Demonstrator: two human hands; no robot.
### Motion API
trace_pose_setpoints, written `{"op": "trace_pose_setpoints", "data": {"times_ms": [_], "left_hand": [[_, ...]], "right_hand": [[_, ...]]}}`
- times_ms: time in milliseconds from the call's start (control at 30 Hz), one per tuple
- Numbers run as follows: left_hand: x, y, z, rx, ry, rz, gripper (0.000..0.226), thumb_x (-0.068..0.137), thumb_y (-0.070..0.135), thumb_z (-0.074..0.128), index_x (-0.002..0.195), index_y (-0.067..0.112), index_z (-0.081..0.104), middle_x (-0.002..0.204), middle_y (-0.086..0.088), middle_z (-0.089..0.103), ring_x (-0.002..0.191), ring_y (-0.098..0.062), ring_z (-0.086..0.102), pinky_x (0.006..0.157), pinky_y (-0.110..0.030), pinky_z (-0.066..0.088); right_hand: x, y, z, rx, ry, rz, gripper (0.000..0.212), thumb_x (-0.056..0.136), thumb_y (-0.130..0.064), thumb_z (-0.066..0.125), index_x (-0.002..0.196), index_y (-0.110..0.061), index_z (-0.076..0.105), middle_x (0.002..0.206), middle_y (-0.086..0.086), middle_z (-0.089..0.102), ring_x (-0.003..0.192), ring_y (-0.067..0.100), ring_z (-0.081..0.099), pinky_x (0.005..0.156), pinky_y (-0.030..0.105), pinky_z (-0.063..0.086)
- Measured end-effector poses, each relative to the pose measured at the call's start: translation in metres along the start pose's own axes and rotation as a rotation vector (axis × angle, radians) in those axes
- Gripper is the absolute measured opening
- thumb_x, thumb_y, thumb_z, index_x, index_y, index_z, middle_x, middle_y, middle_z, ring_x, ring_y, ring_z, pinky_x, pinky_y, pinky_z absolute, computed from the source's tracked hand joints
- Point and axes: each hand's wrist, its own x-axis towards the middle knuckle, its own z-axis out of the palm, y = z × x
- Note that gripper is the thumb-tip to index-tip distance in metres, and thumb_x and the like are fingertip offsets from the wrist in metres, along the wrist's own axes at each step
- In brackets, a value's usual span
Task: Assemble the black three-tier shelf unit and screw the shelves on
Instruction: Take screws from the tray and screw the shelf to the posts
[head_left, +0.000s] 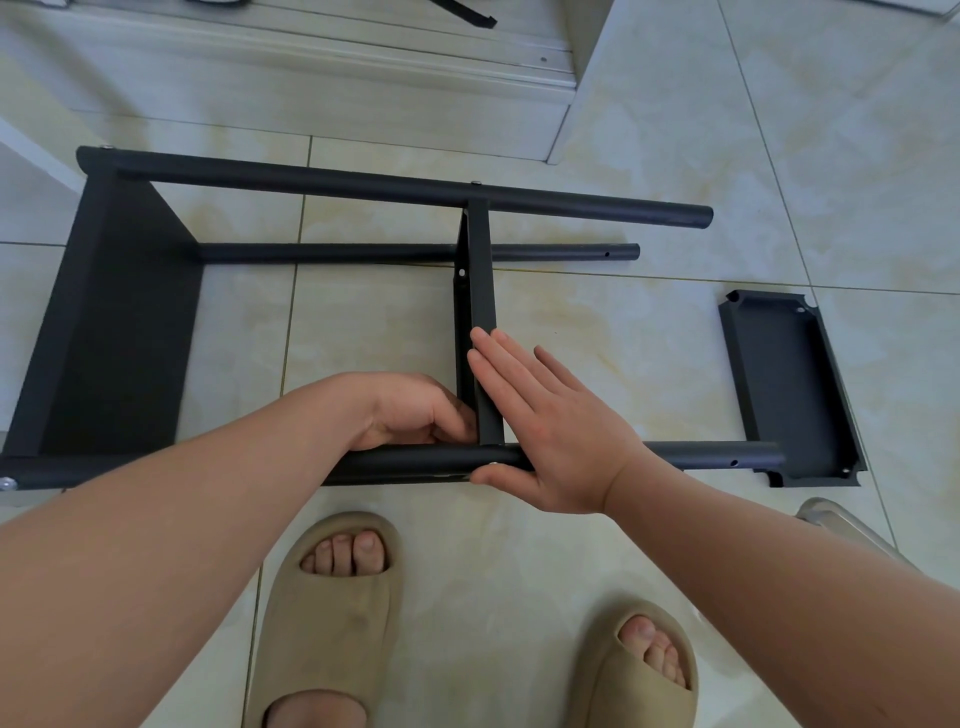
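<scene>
- No text, label, brand, number or sign can be read: not on the black metal shelf frame (363, 192), nor on the loose black metal shelf tray (784, 384) lying on the tiled floor.

The left forearm (171, 519) and right forearm (779, 566) are bare. The left sandal (332, 613) is a beige, thick-soled, open-toed foam slide; right of it, the right sandal (623, 686) matches.
</scene>
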Motion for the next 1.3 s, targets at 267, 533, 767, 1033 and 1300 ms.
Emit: {"op": "trace_pose_setpoints", "data": {"times_ms": [267, 533, 767, 1033, 1300], "left_hand": [[0.0002, 0.0021, 0.0067, 0.057, 0.103, 0.062, 0.012, 0.09, -0.002, 0.055, 0.092, 0.001, 0.067, 0.074, -0.014, 0.065, 0.06, -0.018, 0.065, 0.057, -0.023, 0.054], [-0.0004, 0.0028, 0.0081, 0.039, 0.098, 0.095, 0.026, 0.088, -0.011, 0.051, 0.111, -0.005, 0.062, 0.09, -0.023, 0.057, 0.065, -0.023, 0.064, 0.057, -0.025, 0.054], [-0.0011, 0.004, 0.0075, -0.004, 0.087, 0.102, 0.027, 0.087, -0.014, 0.05, 0.112, -0.009, 0.061, 0.092, -0.022, 0.066, 0.075, -0.029, 0.069, 0.063, -0.03, 0.058], [-0.0026, 0.0045, 0.007, 0.006, 0.052, 0.066, 0.02, 0.09, -0.006, 0.049, 0.088, 0.003, 0.067, 0.077, -0.013, 0.069, 0.066, -0.021, 0.068, 0.059, -0.025, 0.054], [-0.0032, 0.0054, 0.0089, 0.031, 0.117, 0.064, 0.036, 0.087, -0.004, 0.056, 0.059, 0.014, 0.071, 0.061, -0.009, 0.067, 0.054, -0.018, 0.066, 0.05, -0.022, 0.052]], "right_hand": [[-0.0001, -0.0002, -0.0001, 0.006, 0.005, -0.002, 0.098, 0.094, -0.075, 0.028, 0.161, -0.006, 0.009, 0.17, 0.008, -0.003, 0.157, 0.024, -0.005, 0.124, 0.051, 0.017], [0.0001, 0.0004, 0.0003, 0.0, 0.007, -0.005, 0.098, 0.094, -0.074, 0.029, 0.161, -0.005, 0.008, 0.169, 0.009, -0.003, 0.157, 0.024, -0.005, 0.125, 0.051, 0.017], [0.0002, -0.0002, -0.0008, 0.003, 0.004, -0.003, 0.098, 0.094, -0.074, 0.029, 0.161, -0.006, 0.008, 0.169, 0.008, -0.003, 0.157, 0.023, -0.006, 0.125, 0.05, 0.016], [0.0004, 0.0003, -0.0001, -0.003, 0.005, -0.003, 0.098, 0.094, -0.074, 0.03, 0.161, -0.005, 0.009, 0.169, 0.009, -0.003, 0.157, 0.023, -0.006, 0.125, 0.05, 0.016], [0.0006, 0.0006, 0.0002, -0.001, 0.01, -0.002, 0.098, 0.094, -0.074, 0.031, 0.161, -0.005, 0.009, 0.17, 0.008, -0.003, 0.157, 0.023, -0.005, 0.124, 0.05, 0.017]]}}
